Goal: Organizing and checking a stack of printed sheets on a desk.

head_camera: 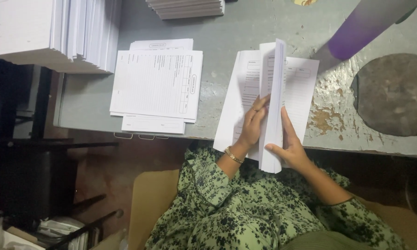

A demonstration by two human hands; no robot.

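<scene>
Both hands are on the sheaf of printed forms (pixel 272 106), and each grip is closed on paper. Left hand (pixel 252 127), gold bracelet (pixel 233 155) at the wrist, has its fingers tucked between the pages, pressing the left-hand leaves flat on the grey counter (pixel 245 28). Right hand (pixel 289 143) pinches the upright block of pages from the other side, thumb across the near edge, fingers up the right face. That sheaf sits at the counter's near edge, its lower corners hanging just past it, pages fanned open.

Left of the sheaf, well apart, lies a flat pile of ruled forms (pixel 156 85). Beyond that pile, a tall paper stack (pixel 51 32) fills the corner. Another stack (pixel 186 8) lies at the far edge. Right of the sheaf, a purple cylinder (pixel 366 25) slants in, and a round dark patch (pixel 394 95) marks the worn surface.
</scene>
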